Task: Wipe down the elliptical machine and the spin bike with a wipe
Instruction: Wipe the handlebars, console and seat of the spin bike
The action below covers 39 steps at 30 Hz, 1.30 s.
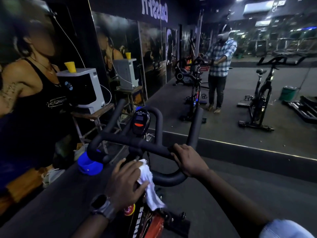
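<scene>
The spin bike's black handlebar [137, 143] fills the middle of the view, with a small console [140, 121] on it and a blue bottle holder [90, 164] at its left end. My left hand [127, 182] holds a white wipe [149, 186] against the near curved bar, and the wipe's tail hangs down. My right hand [187, 160] grips the right side of the handlebar. The bike's red and black frame [151, 224] shows below my hands. No elliptical machine is clearly seen in front of me.
A wall mirror [240, 100] ahead reflects me, this bike and another spin bike [260, 98], plus a green bucket [289, 93]. At left a grey water dispenser [85, 90] with a yellow cup [70, 66] stands on a stool before a poster wall.
</scene>
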{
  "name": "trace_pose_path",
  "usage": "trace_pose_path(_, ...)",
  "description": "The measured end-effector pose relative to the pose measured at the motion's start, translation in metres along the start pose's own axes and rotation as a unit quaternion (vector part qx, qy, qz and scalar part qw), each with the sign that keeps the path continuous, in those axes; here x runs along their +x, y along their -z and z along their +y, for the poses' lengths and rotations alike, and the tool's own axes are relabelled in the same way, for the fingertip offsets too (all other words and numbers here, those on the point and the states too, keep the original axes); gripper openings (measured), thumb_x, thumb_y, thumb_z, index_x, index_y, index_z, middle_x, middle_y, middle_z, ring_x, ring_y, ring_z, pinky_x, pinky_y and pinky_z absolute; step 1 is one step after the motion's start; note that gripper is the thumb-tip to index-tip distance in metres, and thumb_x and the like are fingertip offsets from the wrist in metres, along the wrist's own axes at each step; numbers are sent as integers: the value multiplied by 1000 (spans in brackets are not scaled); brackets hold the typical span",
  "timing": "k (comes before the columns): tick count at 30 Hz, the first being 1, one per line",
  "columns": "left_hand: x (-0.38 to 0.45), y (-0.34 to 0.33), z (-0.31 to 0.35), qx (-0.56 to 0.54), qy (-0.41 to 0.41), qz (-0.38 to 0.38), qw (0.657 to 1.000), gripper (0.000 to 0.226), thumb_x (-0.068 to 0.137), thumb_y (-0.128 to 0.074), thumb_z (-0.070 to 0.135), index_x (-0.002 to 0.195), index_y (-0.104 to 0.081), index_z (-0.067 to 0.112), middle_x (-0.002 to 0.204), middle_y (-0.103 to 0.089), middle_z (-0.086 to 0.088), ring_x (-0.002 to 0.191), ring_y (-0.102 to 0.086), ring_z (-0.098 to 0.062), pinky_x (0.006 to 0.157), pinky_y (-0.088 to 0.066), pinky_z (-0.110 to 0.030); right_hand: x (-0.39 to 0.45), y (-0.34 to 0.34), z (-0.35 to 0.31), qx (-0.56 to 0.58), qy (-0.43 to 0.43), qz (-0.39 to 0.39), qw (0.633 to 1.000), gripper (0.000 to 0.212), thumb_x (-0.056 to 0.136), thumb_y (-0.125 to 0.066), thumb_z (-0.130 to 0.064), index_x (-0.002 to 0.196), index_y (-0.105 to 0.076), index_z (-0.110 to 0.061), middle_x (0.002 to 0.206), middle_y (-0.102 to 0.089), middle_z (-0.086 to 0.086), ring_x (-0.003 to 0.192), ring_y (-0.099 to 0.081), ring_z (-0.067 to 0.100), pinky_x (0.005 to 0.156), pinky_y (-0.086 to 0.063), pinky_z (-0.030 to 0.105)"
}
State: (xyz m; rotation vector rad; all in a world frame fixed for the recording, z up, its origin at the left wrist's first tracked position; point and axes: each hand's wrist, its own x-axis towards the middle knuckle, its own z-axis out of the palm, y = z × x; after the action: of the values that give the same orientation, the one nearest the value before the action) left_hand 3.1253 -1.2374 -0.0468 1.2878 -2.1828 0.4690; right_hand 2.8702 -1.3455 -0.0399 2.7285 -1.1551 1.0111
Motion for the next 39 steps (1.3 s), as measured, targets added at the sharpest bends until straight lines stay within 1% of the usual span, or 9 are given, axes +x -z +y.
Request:
trace_pose_path(5,8,-14,16,-47,44,15,998,58,74,-69,56,104,-63,6,106,-65,-6,102,-59,-23,92,-44,-36,-1,-3,3,1,-5,-18,1000,18,97,-49,-29,106,-57,-16,89,-65,6,79,-57,29,72,-42,38)
trace_pose_path(7,18,-21,35,-8,48,-35,998,62,72,-63,66,105,-63,14,98,-63,1,94,-58,-21,90,-42,-38,-1,-3,4,-2,-6,-20,1000,18,97,-48,-30,106,-57,-17,90,-66,6,79,-57,28,73,-43,38)
trace_pose_path(10,35,-33,72,84,36,-103,990,56,75,-48,74,84,-61,20,80,-60,2,77,-54,-22,80,-41,-41,-2,-4,4,6,-14,-17,1000,15,98,-49,-27,104,-56,-16,86,-67,8,77,-57,29,70,-43,38)
trace_pose_path(15,60,-58,116,118,72,-147,979,52,63,-62,71,73,-58,21,68,-62,-1,62,-57,-19,62,-46,-34,7,12,18,9,-7,-108,994,35,93,-40,-29,118,-60,-17,98,-68,9,96,-59,30,85,-45,39)
trace_pose_path(19,49,-46,105,76,88,-102,988,70,77,-43,71,113,-63,15,93,-66,-1,83,-60,-23,81,-47,-43,8,27,57,-150,62,-133,978,50,97,-21,-44,121,-63,-34,118,-68,-10,129,-51,13,116,-11,42)
trace_pose_path(22,26,-33,80,91,81,-78,989,65,84,-43,63,136,-51,25,111,-62,-4,101,-56,-26,96,-39,-54,7,30,74,-196,97,-101,971,49,103,-21,-47,104,-67,-30,105,-71,-11,129,-52,14,120,-13,45)
trace_pose_path(27,34,-49,100,153,67,-78,983,60,83,-45,56,123,-63,16,93,-64,-3,84,-58,-24,90,-37,-43,7,29,97,-189,116,-20,975,46,99,-37,-56,99,-68,-22,127,-63,1,134,-45,24,117,-25,51)
trace_pose_path(33,78,-86,157,185,203,-92,957,54,87,-44,38,128,-55,4,83,-58,-4,71,-53,-23,62,-39,-38,8,24,108,-143,109,-5,984,50,99,-38,-58,109,-68,-20,125,-63,-2,137,-42,24,119,-22,48)
trace_pose_path(39,41,-49,129,168,132,-107,971,66,87,-46,49,139,-47,8,104,-61,-2,93,-57,-23,95,-38,-40,4,13,108,-97,105,19,990,46,99,-39,-53,109,-67,-18,120,-62,-2,138,-41,24,120,-19,50)
